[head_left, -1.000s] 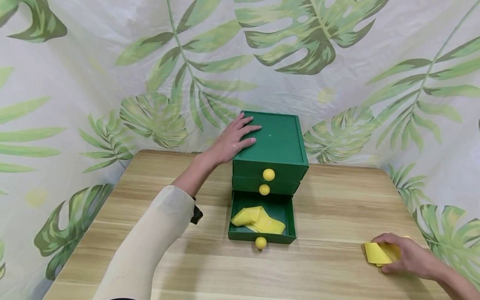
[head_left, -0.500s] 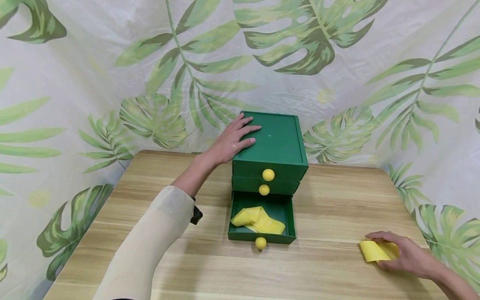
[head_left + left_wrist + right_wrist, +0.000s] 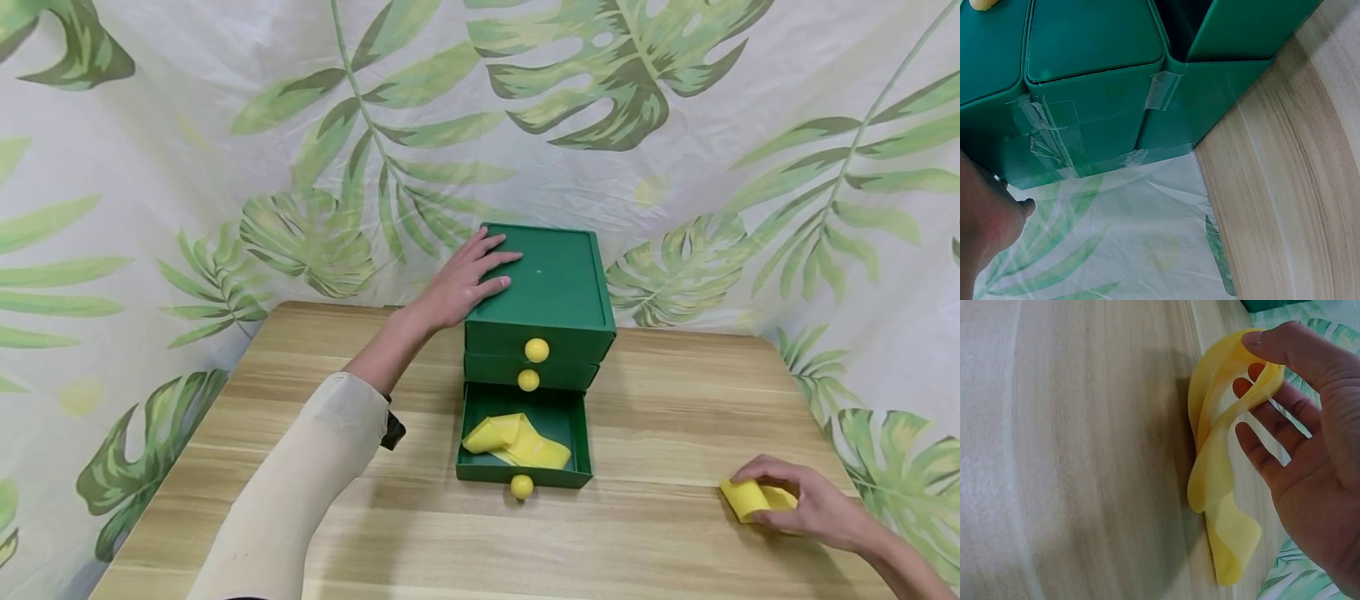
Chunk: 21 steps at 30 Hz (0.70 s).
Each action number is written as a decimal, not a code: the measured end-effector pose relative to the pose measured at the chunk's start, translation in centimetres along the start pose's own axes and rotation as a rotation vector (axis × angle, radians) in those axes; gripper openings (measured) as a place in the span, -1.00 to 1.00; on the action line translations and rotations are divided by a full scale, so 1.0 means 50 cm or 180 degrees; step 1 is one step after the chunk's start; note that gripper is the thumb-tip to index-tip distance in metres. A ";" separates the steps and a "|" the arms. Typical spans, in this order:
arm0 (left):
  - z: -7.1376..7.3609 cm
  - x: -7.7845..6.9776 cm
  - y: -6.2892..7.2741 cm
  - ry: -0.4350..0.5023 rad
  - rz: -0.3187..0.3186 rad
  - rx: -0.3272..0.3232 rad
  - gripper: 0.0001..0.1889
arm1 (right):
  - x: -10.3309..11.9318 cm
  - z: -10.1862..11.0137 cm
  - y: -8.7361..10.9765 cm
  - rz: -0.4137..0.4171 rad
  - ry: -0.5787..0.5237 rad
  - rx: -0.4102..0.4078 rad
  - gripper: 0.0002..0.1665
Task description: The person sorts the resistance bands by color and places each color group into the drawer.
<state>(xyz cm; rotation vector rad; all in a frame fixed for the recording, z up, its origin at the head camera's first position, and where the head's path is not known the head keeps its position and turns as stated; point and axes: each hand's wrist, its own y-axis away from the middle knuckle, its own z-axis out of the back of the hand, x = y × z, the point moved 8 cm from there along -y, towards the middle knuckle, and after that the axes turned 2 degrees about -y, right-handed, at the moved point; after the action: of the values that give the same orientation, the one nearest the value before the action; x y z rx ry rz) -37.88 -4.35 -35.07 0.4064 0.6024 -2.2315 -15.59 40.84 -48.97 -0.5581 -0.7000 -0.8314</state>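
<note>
My left hand (image 3: 461,285) rests with spread fingers on the left top edge of a green drawer cabinet (image 3: 558,279). The left wrist view shows part of that hand (image 3: 991,215) beside the cabinet's taped side (image 3: 1110,119). The lowest drawer (image 3: 558,478) is pulled out, and a folded yellow resistance band (image 3: 521,443) lies inside it. Far to the right, my right hand (image 3: 817,504) pinches a second yellow band (image 3: 744,501) between thumb and fingers. Seen from the right wrist, this looped band (image 3: 1215,431) hangs in a twist, its lower end near the tabletop.
The upper two drawers, with yellow ball knobs (image 3: 536,350), are pushed in. A wooden table (image 3: 652,417) carries the cabinet near its back edge. Behind hangs a leaf-patterned cloth (image 3: 420,150). A black item (image 3: 393,429) shows at my left wrist.
My right hand has shifted slightly, and the band in it has curled into a tighter loop at the fingers. The left hand, cabinet and open drawer have stayed put.
</note>
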 end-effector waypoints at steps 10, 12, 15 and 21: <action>-0.002 0.002 0.001 -0.0010 0.0004 0.0001 -0.45 | 0.026 0.011 -0.020 0.0117 -0.0137 -0.0127 -0.41; -0.004 0.003 0.001 -0.0004 0.0003 0.0002 -0.45 | 0.031 0.013 -0.023 0.0119 -0.0129 -0.0164 -0.42; -0.004 0.003 0.000 0.0014 0.0001 -0.0003 -0.45 | 0.040 0.019 -0.028 0.0091 -0.0084 -0.0234 -0.42; -0.001 0.003 0.000 -0.0005 -0.0015 -0.0039 -0.45 | 0.072 0.038 -0.048 0.0089 0.0084 -0.0402 -0.41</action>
<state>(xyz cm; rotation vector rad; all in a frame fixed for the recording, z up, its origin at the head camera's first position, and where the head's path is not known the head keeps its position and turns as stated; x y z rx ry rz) -37.98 -4.39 -35.17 0.3975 0.6166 -2.2313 -16.44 39.14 -44.67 -0.6678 -0.6170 -0.8593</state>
